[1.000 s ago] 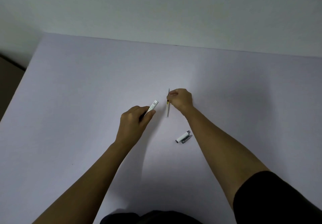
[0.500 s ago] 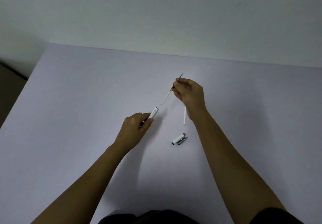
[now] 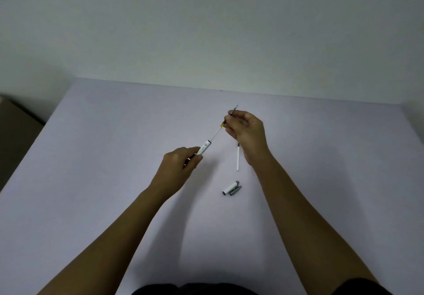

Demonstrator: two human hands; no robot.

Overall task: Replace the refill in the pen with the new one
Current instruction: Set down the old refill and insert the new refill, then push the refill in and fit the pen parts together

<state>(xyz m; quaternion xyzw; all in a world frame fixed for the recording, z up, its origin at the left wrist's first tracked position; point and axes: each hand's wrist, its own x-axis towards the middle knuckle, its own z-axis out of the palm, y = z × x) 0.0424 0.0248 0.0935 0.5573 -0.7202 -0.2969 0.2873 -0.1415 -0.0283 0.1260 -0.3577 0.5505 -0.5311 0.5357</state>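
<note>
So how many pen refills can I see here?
2: one thin white refill pinched in the right hand, entering the white pen barrel; another white refill lies on the table.

matt lilac table point(image 3: 114, 180), smooth white plastic pen barrel point(image 3: 205, 147), grey metallic-looking cap point(image 3: 232, 188).

A pale lilac worktop point(image 3: 114, 134) meets a plain, off-white wall point(image 3: 206, 30) under dim, even light; a strip of dark floor point(image 3: 13, 134) shows at far left.

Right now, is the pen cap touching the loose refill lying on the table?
Apart. The head view shows bare table between the pen cap and the loose refill.
</note>
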